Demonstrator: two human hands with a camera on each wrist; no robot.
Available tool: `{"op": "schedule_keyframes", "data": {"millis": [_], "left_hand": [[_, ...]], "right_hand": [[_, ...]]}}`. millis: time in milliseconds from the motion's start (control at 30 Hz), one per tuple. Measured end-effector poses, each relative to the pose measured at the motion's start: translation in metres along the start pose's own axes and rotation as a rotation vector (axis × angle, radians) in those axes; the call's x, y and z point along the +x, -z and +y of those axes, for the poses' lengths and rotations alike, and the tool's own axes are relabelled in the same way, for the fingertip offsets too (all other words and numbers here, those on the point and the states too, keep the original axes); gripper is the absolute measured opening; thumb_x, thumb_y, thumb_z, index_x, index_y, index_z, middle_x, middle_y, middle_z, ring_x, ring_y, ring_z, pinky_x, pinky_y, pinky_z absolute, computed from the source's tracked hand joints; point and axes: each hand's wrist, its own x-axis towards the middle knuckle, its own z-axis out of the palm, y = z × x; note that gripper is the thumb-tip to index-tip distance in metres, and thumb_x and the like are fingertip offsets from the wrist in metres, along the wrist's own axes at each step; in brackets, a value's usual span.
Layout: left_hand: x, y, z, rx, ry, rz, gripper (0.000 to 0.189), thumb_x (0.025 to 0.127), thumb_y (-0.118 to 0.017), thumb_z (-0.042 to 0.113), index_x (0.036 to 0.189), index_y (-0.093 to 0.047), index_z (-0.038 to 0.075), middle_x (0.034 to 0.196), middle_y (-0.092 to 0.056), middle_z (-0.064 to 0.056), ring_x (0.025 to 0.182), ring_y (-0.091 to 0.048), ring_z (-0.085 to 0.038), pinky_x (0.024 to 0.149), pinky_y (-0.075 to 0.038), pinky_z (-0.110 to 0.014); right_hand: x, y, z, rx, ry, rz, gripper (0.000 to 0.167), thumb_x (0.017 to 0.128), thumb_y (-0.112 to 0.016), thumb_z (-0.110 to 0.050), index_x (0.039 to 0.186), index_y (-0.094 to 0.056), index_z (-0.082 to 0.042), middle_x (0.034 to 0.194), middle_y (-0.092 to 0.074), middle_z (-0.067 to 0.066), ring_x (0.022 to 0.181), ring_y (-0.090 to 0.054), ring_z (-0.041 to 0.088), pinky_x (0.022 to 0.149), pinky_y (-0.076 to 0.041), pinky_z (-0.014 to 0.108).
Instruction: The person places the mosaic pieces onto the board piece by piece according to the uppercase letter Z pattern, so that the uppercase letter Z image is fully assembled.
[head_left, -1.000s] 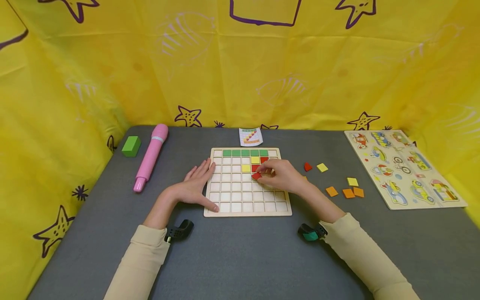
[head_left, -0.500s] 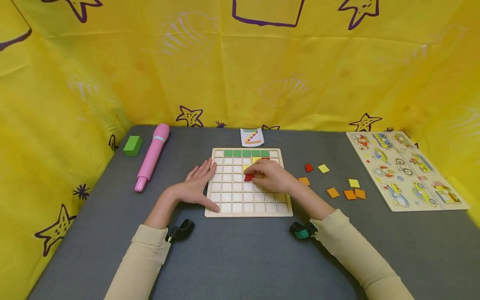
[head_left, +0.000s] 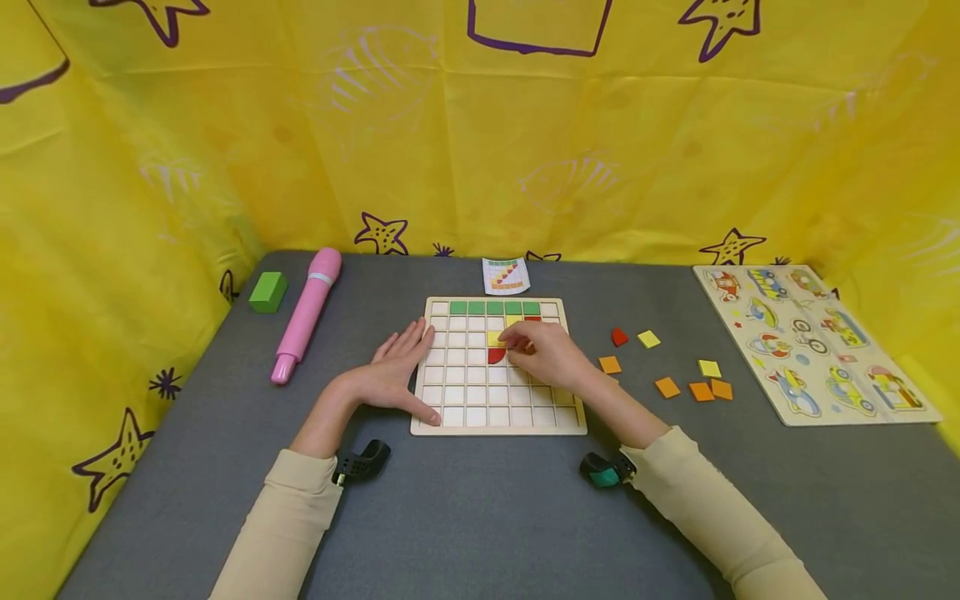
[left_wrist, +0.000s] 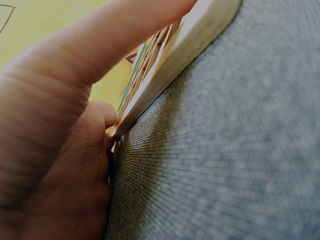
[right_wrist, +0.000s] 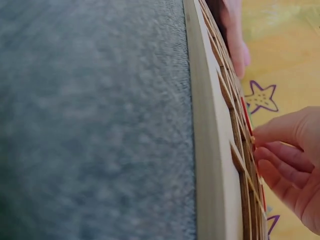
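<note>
A wooden grid board (head_left: 498, 430) lies in the middle of the table, with a row of green tiles (head_left: 476, 308) near its far edge. My left hand (head_left: 390, 379) rests along the board's left side, fingers spread, thumb at the near left corner. A red tile (head_left: 496, 356) with one rounded edge sits in a cell below a yellow tile (head_left: 492, 338). Just right of them is my right hand (head_left: 551, 354), its fingertips at the grid beside the red tile. In the right wrist view, those fingertips (right_wrist: 260, 135) meet the top of the board, with no tile visible between them.
A small pattern card (head_left: 506, 276) lies behind the board. Loose orange (head_left: 667, 387), yellow (head_left: 648, 339) and red (head_left: 619, 337) tiles are scattered to the right. Farther right lies a picture puzzle board (head_left: 813, 350). A pink microphone-shaped toy (head_left: 306, 317) and green block (head_left: 267, 292) lie left.
My right hand has moved left across the grid with the red tile, then let it go in a cell under the yellow one. My left hand has stayed at the board's side.
</note>
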Motion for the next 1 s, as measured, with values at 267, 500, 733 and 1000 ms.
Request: {"op": "schedule_keyframes", "data": {"millis": [267,500,733,1000], "left_hand": [[0.001,0.000,0.001,-0.001,-0.002,-0.005,0.137,0.067,-0.080,0.062,0.155,0.006,0.003,0.160,0.019,-0.013,0.147,0.016,-0.026,0.115,0.006,-0.049],[0.002,0.000,0.000,0.001,-0.012,0.005,0.137,0.066,-0.080,0.062,0.155,0.006,0.002,0.161,0.018,-0.013,0.147,0.016,-0.026,0.115,0.006,-0.050],[0.000,0.000,0.000,0.002,-0.009,0.000,0.136,0.067,-0.080,0.062,0.155,0.006,0.002,0.160,0.018,-0.013,0.147,0.016,-0.027,0.114,0.006,-0.051],[0.001,0.000,-0.001,-0.007,-0.009,-0.004,0.135,0.068,-0.079,0.061,0.155,0.006,0.002,0.160,0.018,-0.013,0.147,0.016,-0.027,0.114,0.006,-0.052]], "right_hand": [[-0.012,0.006,0.004,0.032,-0.038,0.043,0.013,0.090,-0.067,-0.006,0.102,-0.072,-0.007,0.092,-0.070,0.000,0.085,-0.062,0.014,0.078,-0.053,0.032],[-0.038,0.033,0.028,-0.029,-0.138,0.164,0.008,0.090,-0.069,-0.011,0.096,-0.073,-0.008,0.088,-0.068,0.002,0.079,-0.060,0.017,0.071,-0.051,0.033],[-0.076,0.071,0.070,-0.165,-0.285,0.224,0.012,0.088,-0.071,-0.013,0.096,-0.070,-0.004,0.093,-0.063,0.014,0.082,-0.057,0.028,0.074,-0.045,0.042],[-0.104,0.094,0.096,-0.199,-0.387,0.256,0.023,0.087,-0.072,-0.015,0.099,-0.065,0.003,0.097,-0.059,0.021,0.087,-0.057,0.034,0.078,-0.043,0.048]]}}
